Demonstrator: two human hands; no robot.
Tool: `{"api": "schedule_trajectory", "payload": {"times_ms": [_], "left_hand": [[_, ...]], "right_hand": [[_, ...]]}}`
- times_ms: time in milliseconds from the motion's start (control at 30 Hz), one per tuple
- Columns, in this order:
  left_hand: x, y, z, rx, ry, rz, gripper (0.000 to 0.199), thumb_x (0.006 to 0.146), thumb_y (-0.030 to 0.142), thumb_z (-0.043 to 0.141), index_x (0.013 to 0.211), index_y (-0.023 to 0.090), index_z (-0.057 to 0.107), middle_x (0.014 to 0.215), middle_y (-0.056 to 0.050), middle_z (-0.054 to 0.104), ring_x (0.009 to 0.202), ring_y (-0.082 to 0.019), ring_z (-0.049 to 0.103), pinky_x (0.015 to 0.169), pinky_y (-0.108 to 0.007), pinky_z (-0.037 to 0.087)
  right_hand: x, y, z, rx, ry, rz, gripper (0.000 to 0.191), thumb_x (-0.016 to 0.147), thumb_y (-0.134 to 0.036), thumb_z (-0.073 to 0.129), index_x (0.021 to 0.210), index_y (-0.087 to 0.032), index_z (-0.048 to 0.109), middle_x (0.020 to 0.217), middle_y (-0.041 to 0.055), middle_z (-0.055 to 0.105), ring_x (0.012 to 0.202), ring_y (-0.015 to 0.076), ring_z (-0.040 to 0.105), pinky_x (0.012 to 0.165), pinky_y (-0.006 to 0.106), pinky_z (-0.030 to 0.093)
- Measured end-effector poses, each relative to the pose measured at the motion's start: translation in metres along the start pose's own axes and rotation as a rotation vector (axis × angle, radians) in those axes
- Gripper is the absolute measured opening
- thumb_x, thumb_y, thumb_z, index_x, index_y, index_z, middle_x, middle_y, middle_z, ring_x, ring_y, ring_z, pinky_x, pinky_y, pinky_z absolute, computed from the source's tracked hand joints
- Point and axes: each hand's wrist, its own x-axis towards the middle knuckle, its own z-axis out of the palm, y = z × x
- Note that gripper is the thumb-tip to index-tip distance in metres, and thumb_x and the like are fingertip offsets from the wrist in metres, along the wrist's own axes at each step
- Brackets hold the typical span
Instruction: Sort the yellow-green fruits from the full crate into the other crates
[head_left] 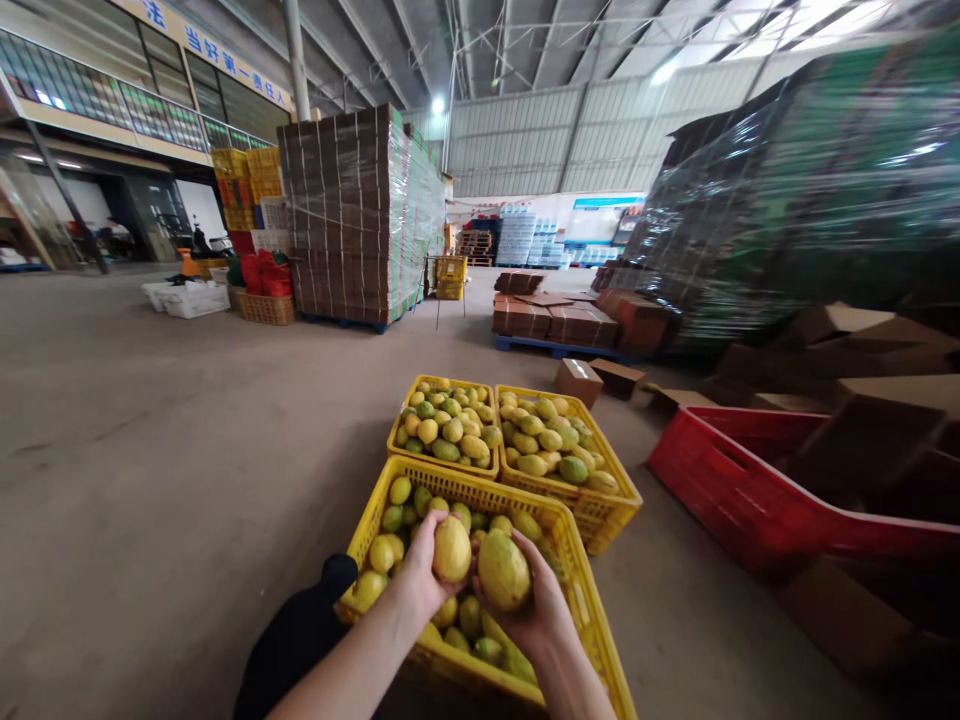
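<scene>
Floor bears 3 yellow crates, red crate.

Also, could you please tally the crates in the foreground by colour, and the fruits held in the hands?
Yellow crates: 3
Red crate: 1
Held fruits: 2, one in the left hand, one in the right hand
Total: 6

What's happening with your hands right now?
Left hand: holding one yellow fruit. Right hand: holding a greener fruit. Both above the near crate. Nothing visible between the hands and crate's fruit.
</scene>
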Motion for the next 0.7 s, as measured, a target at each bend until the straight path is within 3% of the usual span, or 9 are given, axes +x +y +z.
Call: {"api": "schedule_trajectory", "payload": {"times_ms": [167, 300, 500, 700], "left_hand": [[-0.003, 0.006, -0.004, 0.017, 0.035, 0.011, 0.016, 0.083, 0.031, 0.061, 0.095, 0.020, 0.062, 0.067, 0.000, 0.066, 0.060, -0.018, 0.067, 0.057, -0.026, 0.051], [-0.006, 0.008, -0.002, 0.008, 0.009, 0.024, 0.013, 0.085, 0.029, 0.056, 0.093, 0.020, 0.062, 0.067, -0.001, 0.067, 0.057, -0.017, 0.065, 0.056, -0.026, 0.050], [-0.008, 0.008, -0.001, -0.026, -0.005, 0.043, 0.011, 0.087, 0.028, 0.056, 0.091, 0.019, 0.062, 0.067, 0.000, 0.067, 0.056, -0.016, 0.066, 0.053, -0.023, 0.048], [-0.013, 0.012, 0.002, -0.075, 0.018, 0.056, 0.010, 0.092, 0.029, 0.056, 0.090, 0.020, 0.060, 0.069, 0.001, 0.067, 0.056, -0.015, 0.066, 0.057, -0.026, 0.054]], "right_hand": [[0.003, 0.007, 0.001, 0.040, -0.007, 0.062, 0.018, 0.091, -0.030, 0.055, 0.087, -0.015, 0.064, 0.066, 0.0062, 0.072, 0.054, 0.0178, 0.067, 0.070, 0.037, 0.059], [0.002, 0.007, 0.003, 0.040, -0.019, 0.082, 0.019, 0.092, -0.033, 0.053, 0.089, -0.017, 0.063, 0.066, 0.0054, 0.072, 0.064, 0.0219, 0.071, 0.074, 0.042, 0.059], [0.003, 0.008, 0.003, 0.046, -0.022, 0.070, 0.014, 0.086, -0.031, 0.060, 0.087, -0.018, 0.065, 0.069, 0.0059, 0.073, 0.075, 0.0252, 0.073, 0.073, 0.041, 0.059], [0.005, 0.012, 0.003, 0.076, -0.007, 0.080, 0.017, 0.090, -0.032, 0.059, 0.082, -0.018, 0.063, 0.068, 0.0038, 0.072, 0.059, 0.0170, 0.068, 0.068, 0.034, 0.058]]}}
